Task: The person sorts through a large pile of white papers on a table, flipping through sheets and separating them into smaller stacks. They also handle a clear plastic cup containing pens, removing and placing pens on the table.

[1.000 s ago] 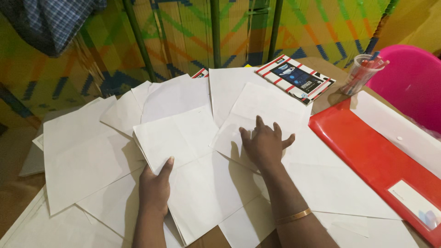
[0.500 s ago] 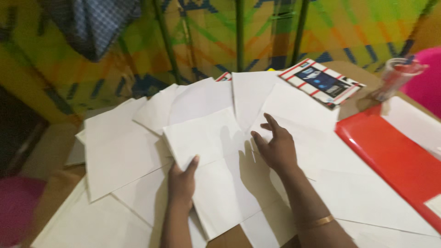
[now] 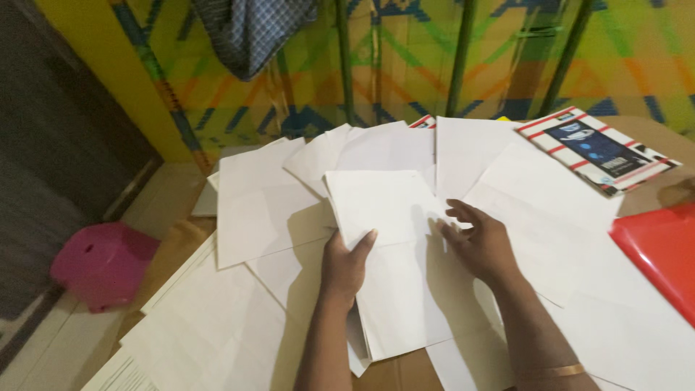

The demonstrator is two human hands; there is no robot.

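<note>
A stack of white sheets (image 3: 391, 239) lies near the middle of the table (image 3: 394, 373), angled toward its near edge, among many loose white papers (image 3: 253, 203) fanned toward the far edge. The left hand (image 3: 344, 264) grips the stack's left edge, thumb on top (fingers hidden underneath). The right hand (image 3: 481, 242) rests open, fingers spread, on the stack's right side. A striped notebook (image 3: 597, 148) sits at the far right corner, a red folder (image 3: 659, 253) along the right edge.
</note>
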